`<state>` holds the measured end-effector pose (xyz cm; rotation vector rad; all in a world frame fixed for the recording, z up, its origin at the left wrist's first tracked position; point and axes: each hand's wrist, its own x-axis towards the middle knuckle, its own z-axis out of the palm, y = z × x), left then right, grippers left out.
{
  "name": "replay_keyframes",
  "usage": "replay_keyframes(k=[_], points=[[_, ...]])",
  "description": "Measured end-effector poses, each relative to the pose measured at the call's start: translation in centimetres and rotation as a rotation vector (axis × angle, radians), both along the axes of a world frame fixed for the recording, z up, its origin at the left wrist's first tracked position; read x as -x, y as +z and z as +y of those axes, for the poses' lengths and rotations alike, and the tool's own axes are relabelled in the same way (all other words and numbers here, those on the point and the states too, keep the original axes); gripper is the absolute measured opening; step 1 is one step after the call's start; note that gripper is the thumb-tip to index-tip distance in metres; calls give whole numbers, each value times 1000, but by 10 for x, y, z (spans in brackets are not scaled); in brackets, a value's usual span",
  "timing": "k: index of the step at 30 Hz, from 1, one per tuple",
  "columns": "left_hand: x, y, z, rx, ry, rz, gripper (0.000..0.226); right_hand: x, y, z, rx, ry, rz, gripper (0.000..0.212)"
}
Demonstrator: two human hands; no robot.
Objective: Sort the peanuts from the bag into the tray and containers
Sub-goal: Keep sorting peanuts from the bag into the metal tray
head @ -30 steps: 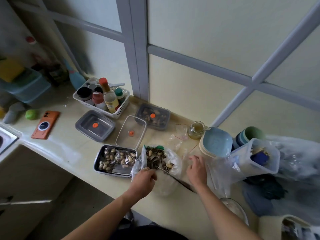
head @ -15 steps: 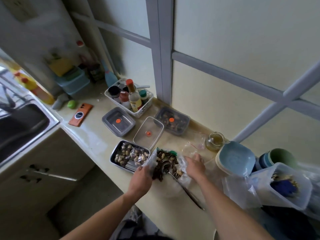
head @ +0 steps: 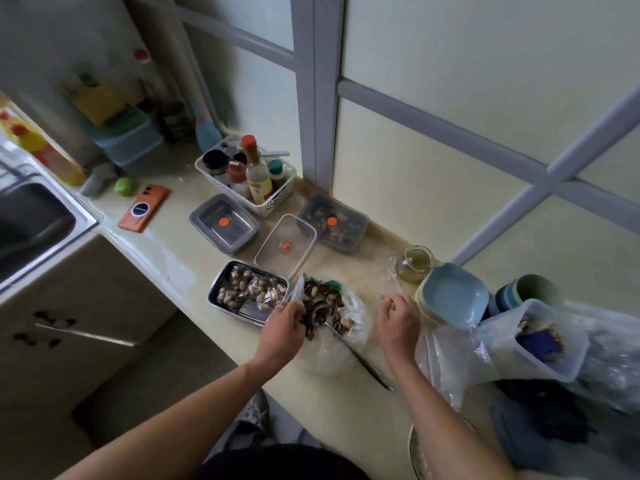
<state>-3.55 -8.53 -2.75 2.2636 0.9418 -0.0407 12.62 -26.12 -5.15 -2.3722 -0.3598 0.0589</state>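
Beside the tray [head: 221,284], left hand [head: 282,327] gripping bag [head: 353,311].

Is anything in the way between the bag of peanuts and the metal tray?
Nothing visible. The bag sits right beside the metal tray, and only the left hand is at the bag's edge there. A spoon rests inside the bag.

Your kitchen corner stood in soft daylight.
You faced frosted glass panels [head: 467,64] in grey frames above a cream countertop [head: 166,251], a steel sink [head: 31,220] at your left, pale cabinets [head: 86,306] below.
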Motion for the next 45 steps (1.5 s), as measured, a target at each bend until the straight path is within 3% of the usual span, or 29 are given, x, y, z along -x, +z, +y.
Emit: replay_keyframes(k=[3, 7, 11, 14, 16, 18, 23, 32, 36, 39, 42, 45], points=[[-13, 7, -5, 158, -36, -107, 19, 23, 17, -5, -140, 136, 59, 35], [-23, 17, -11, 645, 30, -187, 26, 51, 24, -10, -120, 397, 72, 23], [-24, 15, -10, 770, 36, -181, 13, 67, 22, -10, -101, 511, 56, 27], [-19, 14, -9, 826, 64, -219, 6, 76, 27, -7, -147, 426, 66, 14], [-15, 12, -6, 801, 9, -215, 7, 79, 31, -4, -181, 283, 69, 2], [-11, 10, -2, 753, -103, -187, 7, 77, 31, 0, -158, 214, 101, 11], [-5, 5, 8, 629, -260, -160, 21, 71, 36, 7, -108, 321, 507, 10], [-8, 8, 16, 267, -513, -83, 17, 82, 40, 16, -292, 162, 851, 12], [-6, 0, 19, 193, -564, -67, 22, 84, 41, 20, -342, 56, 913, 33], [-3, 1, 17, 217, -565, -73, 26, 84, 39, 23, -293, -10, 845, 35], [2, 3, 15, 311, -628, -36, 67, 85, 39, 24, -274, 6, 794, 37], [5, -5, 11, 239, -639, 105, 99, 89, 43, 24, -259, 76, 749, 29]])
